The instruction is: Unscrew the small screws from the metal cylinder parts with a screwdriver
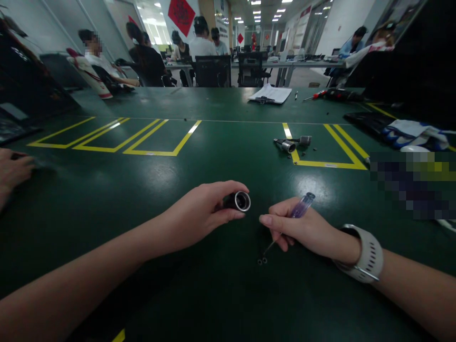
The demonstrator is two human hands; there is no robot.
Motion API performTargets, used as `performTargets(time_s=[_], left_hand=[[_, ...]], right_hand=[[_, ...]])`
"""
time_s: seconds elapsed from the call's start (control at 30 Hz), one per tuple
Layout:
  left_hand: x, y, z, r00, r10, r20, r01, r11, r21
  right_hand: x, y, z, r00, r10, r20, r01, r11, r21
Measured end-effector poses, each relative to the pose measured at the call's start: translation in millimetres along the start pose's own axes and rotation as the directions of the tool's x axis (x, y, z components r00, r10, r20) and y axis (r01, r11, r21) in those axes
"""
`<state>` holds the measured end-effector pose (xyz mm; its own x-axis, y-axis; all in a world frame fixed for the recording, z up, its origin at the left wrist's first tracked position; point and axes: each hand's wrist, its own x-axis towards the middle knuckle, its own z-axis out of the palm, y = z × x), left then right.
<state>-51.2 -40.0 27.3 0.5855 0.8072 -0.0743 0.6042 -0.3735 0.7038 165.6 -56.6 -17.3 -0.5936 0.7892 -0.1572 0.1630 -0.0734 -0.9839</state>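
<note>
My left hand [201,211] grips a short black cylinder [231,201] with a silver rim, between thumb and fingers. Its hollow end faces toward me and to the right. In my right hand [302,225], held like a pen, is a small screwdriver [302,205] with a clear purple handle. The thin shaft slants down to the left, and its tip is close to two small dark round parts [264,261] on the green table [199,294]. Whether the tip touches them I cannot tell.
Metal-ended black cylindrical pieces [288,146] and tiny dark bits lie by the yellow tape [327,165]. Farther back are a clipboard with papers [272,93] and a red-handled screwdriver [315,95]. White-and-blue gloves [415,134] lie at right. Another person's hand [14,168] rests at the left edge.
</note>
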Motion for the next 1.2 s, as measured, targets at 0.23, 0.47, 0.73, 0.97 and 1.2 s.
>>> performTargets(time_s=[0.23, 0.47, 0.73, 0.97, 1.2], left_hand=[[4, -1, 9.7, 0.993, -0.110, -0.035, 0.079, 0.869, -0.488], [2, 3, 13.9, 0.974, -0.224, -0.037, 0.160, 0.794, -0.586], [5, 6, 21.8, 0.957, -0.283, -0.066, 0.185, 0.768, -0.613], [2, 5, 28.4, 0.963, -0.260, -0.064, 0.172, 0.785, -0.596], [2, 6, 32.6, 0.963, -0.231, -0.140, 0.112, 0.814, -0.570]], right_hand=[[-6, -5, 11, 0.978, -0.203, -0.045, 0.182, 0.939, -0.293], [-3, -1, 10, 0.948, -0.196, -0.249, 0.148, 0.969, -0.199], [-7, 9, 5, 0.844, -0.339, -0.416, 0.351, 0.935, -0.050], [-13, -8, 18, 0.783, -0.570, -0.249, 0.348, 0.734, -0.584], [-12, -7, 26, 0.724, -0.688, -0.046, 0.440, 0.512, -0.737]])
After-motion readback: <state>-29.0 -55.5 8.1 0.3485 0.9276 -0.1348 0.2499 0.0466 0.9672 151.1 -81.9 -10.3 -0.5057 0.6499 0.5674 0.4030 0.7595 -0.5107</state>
